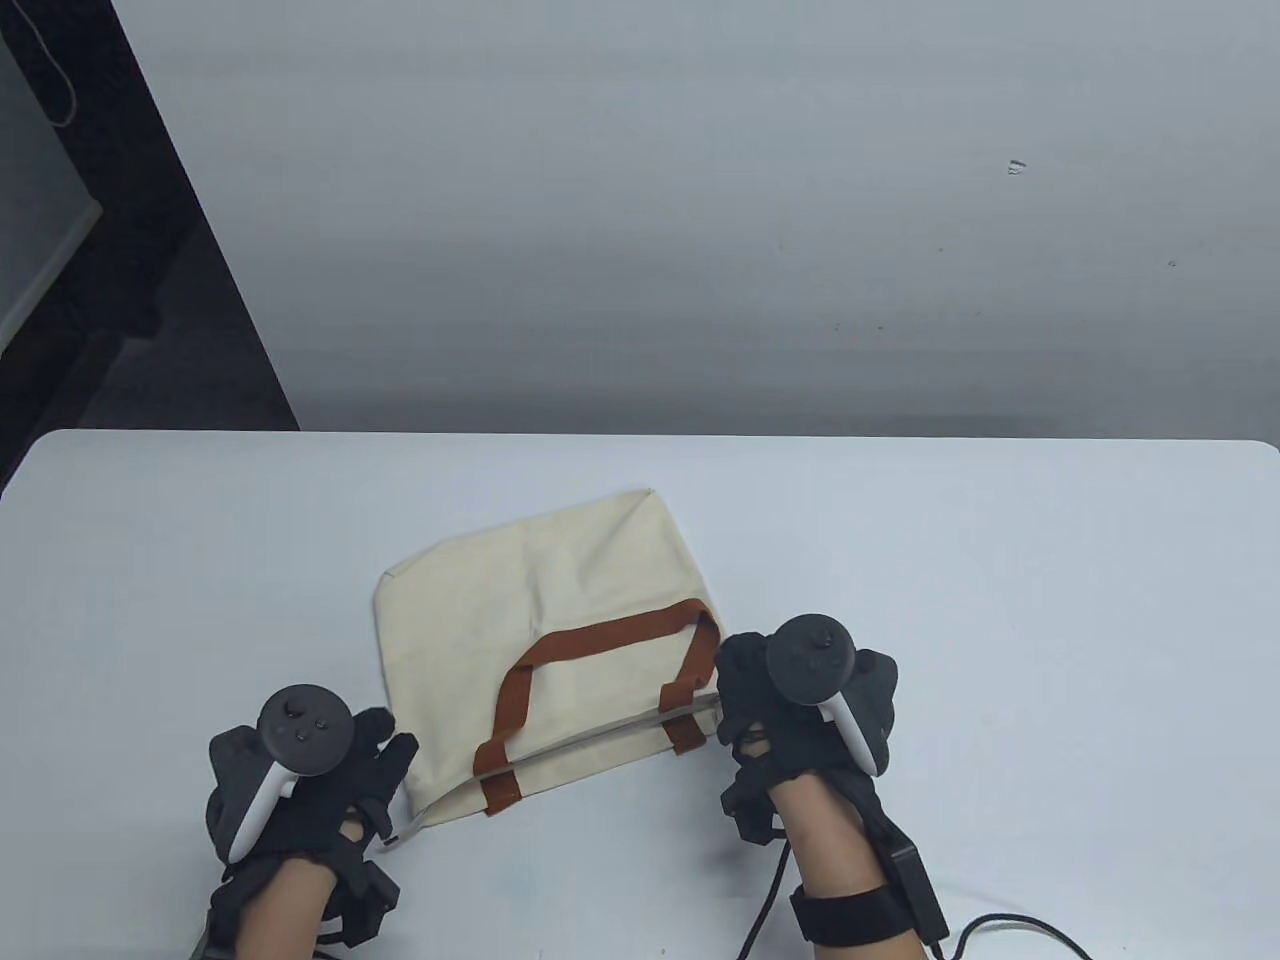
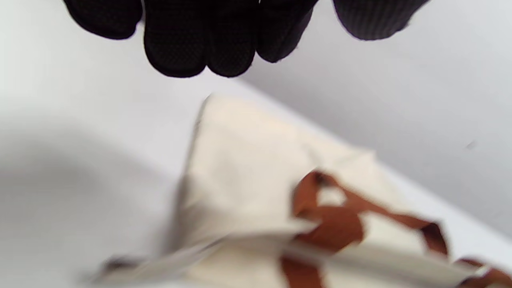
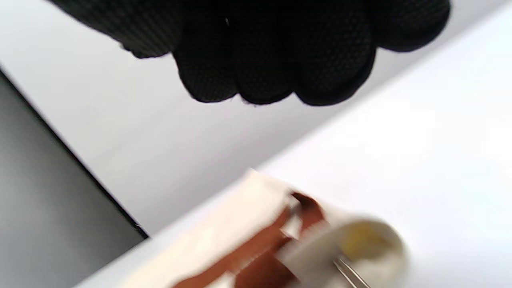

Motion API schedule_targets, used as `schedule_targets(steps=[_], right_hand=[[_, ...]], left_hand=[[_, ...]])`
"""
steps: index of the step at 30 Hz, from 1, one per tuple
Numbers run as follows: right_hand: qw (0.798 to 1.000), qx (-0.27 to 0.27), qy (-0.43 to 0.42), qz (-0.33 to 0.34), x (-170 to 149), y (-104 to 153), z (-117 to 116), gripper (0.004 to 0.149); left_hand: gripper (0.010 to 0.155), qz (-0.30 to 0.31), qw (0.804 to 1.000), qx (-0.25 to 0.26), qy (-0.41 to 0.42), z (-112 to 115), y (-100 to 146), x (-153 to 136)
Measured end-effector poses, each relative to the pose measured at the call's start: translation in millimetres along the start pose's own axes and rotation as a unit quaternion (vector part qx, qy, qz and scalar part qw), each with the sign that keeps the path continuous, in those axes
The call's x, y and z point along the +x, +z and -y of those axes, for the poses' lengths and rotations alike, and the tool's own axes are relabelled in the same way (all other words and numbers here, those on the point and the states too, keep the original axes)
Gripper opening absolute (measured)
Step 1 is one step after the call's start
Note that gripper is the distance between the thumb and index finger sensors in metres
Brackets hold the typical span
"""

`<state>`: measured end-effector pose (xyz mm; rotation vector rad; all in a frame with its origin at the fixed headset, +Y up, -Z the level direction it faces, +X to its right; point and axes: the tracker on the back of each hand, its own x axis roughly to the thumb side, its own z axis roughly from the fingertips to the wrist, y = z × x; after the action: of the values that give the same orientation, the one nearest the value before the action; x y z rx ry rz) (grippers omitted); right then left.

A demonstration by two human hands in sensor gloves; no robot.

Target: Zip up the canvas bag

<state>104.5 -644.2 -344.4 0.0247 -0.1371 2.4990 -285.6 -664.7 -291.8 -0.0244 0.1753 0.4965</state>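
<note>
Table view: cream canvas bag (image 1: pixel 560 640) with brown handles (image 1: pixel 600 680) lies flat on the tabletop (image 1: pixel 1000 600), zipper edge facing the person. Right wrist view alone shows a metal zipper pull (image 3: pixel 350 274) at the bag's end. Left hand (image 1: pixel 300 770) sits at the bag's left corner, right hand (image 1: pixel 800 700) at its right end; fingers curled, grip can't be confirmed.

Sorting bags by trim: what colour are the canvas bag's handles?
Rust brown handles on the cream canvas bag, clearest in the table view.
</note>
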Motion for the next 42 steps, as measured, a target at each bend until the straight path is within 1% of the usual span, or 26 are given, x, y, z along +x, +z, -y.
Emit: schedule_targets(steps=[1,2,3,4,6,8,11,13,14,15,16,18,19,21,23,25,29,33,42], right_hand=[[1.000,-0.008,-0.001,0.020,5.5,3.6,5.5,0.043],[0.998,-0.021,-0.003,0.053,13.5,10.1,13.1,0.044],[0.996,-0.024,-0.001,0.089,19.6,16.2,17.5,0.044],[0.993,-0.022,0.012,0.117,25.0,22.3,20.3,0.044],[0.989,-0.028,0.062,0.131,30.9,30.6,20.2,0.044],[0.986,-0.016,0.091,0.137,32.5,33.8,16.1,0.044],[0.985,-0.014,0.109,0.129,26.5,34.1,3.2,0.046],[0.986,-0.006,0.117,0.118,18.9,32.5,-8.0,0.047],[0.986,0.000,0.121,0.114,16.7,32.1,-10.9,0.047],[0.986,0.013,0.129,0.107,11.4,31.3,-17.4,0.049],[0.986,0.019,0.132,0.103,9.0,31.0,-19.9,0.052],[0.985,0.040,0.148,0.084,0.6,30.5,-28.0,0.057],[0.984,0.048,0.155,0.078,-2.2,30.2,-31.3,0.061],[0.979,0.076,0.180,0.059,-9.8,29.6,-41.7,0.069],[0.973,0.104,0.199,0.043,-15.7,29.0,-52.4,0.075],[0.969,0.128,0.209,0.036,-21.1,28.6,-63.1,0.077],[0.967,0.145,0.207,0.035,-25.4,29.1,-72.6,0.077],[0.971,0.141,0.188,0.039,-26.5,29.0,-71.4,0.076],[0.979,0.133,0.150,0.038,-31.6,28.0,-64.9,0.073]], left_hand=[[0.063,0.015,1.000,0.016,0.003,-4.8,3.4,7.5],[0.065,0.046,0.998,0.034,0.006,-11.4,9.7,20.0],[0.068,0.088,0.995,0.040,0.010,-15.6,15.1,32.6],[0.070,0.118,0.992,0.047,0.004,-18.8,20.5,44.8],[0.074,0.142,0.988,0.060,-0.024,-20.0,25.9,63.7],[0.078,0.141,0.986,0.060,-0.062,-16.2,28.3,78.6],[0.081,0.152,0.981,0.050,-0.114,1.3,25.7,99.1],[0.083,0.148,0.977,0.011,-0.151,20.3,20.2,107.0],[0.084,0.148,0.976,0.007,-0.161,26.5,18.8,108.2],[0.084,0.151,0.972,0.004,-0.180,39.1,15.2,109.5],[0.086,0.148,0.971,0.000,-0.186,44.6,14.3,109.1],[0.087,0.146,0.971,-0.012,-0.189,63.6,12.1,105.3],[0.088,0.146,0.971,-0.016,-0.189,69.1,11.3,103.3],[0.089,0.139,0.968,-0.041,-0.203,78.4,10.7,98.3],[0.089,0.141,0.967,-0.036,-0.208,81.7,12.0,94.7],[0.089,0.148,0.967,-0.030,-0.204,83.4,13.8,92.1],[0.089,0.153,0.969,-0.031,-0.192,83.3,16.2,89.2],[0.089,0.154,0.969,-0.029,-0.191,83.9,16.7,87.0],[0.088,0.156,0.966,-0.045,-0.201,92.7,15.3,86.9]])
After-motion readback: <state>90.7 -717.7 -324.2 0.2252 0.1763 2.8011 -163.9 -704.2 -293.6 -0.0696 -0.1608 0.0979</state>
